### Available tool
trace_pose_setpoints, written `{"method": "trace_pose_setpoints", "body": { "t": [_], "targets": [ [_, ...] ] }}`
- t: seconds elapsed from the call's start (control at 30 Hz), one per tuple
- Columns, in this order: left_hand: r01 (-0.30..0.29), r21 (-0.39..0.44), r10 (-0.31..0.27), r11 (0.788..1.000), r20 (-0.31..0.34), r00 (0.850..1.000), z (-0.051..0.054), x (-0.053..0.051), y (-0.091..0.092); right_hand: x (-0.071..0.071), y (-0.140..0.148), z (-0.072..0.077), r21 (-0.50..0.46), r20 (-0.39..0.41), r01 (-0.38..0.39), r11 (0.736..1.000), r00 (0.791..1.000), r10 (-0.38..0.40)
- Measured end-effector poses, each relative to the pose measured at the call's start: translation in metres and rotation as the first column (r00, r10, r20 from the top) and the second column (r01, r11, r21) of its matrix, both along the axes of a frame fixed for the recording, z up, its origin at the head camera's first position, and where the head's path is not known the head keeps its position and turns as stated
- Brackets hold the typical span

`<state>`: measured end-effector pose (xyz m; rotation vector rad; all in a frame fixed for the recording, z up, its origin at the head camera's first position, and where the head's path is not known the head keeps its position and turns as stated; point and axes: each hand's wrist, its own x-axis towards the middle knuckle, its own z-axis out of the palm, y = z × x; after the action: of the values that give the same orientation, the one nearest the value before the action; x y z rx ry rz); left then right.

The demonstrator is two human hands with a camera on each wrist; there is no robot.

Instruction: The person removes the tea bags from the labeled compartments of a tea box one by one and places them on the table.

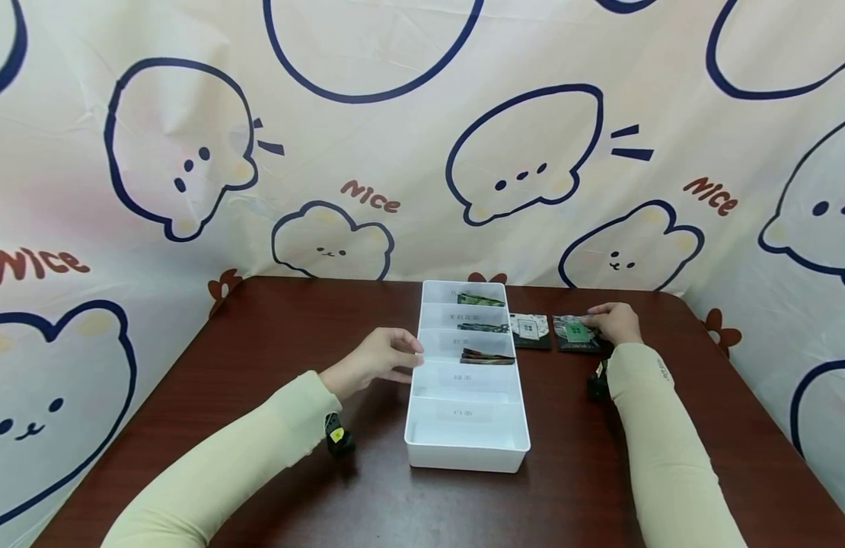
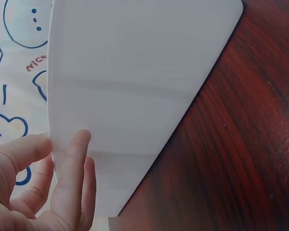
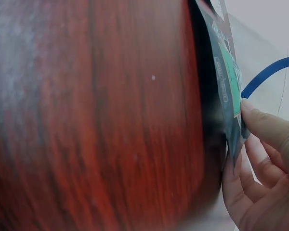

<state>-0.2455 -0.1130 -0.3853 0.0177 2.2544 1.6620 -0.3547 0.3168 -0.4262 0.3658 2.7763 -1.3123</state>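
A long white divided box (image 1: 467,457) stands on the table, its compartments bearing printed labels. My left hand (image 1: 377,356) is at the box's left side. In the left wrist view, the fingers (image 2: 76,166) lie fairly straight along the outer wall and other fingertips touch the rim. To the right of the box, my right hand (image 1: 616,323) pinches the edge of a dark tea sachet with a green label (image 1: 576,332). The right wrist view shows this sachet (image 3: 227,82) tilted up, thumb on its front. Another tea sachet with a white label (image 1: 530,329) lies between it and the box.
Three farther compartments each hold thin packets: green ones (image 1: 480,300) at the back, dark-green ones (image 1: 483,327), then brown ones (image 1: 487,356). A brown wooden table (image 1: 292,320) extends around the box. Behind hangs a cartoon-printed cloth (image 1: 422,152).
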Motion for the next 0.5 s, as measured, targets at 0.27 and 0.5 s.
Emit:
{"method": "trace_pose_setpoints", "body": {
  "t": [0.27, 0.5],
  "targets": [
    [-0.002, 0.001, 0.002, 1.000, 0.004, 1.000, 0.0015, 0.0011, 0.0007, 0.0044, -0.0067, 0.0040, 0.042, 0.005, 0.043, 0.998, 0.999, -0.043],
    [0.003, -0.004, -0.003, 1.000, 0.002, 1.000, 0.0020, 0.0021, 0.0005, 0.0059, -0.0058, 0.0018, 0.046, -0.003, 0.049, 0.998, 0.999, -0.049]
  ]
}}
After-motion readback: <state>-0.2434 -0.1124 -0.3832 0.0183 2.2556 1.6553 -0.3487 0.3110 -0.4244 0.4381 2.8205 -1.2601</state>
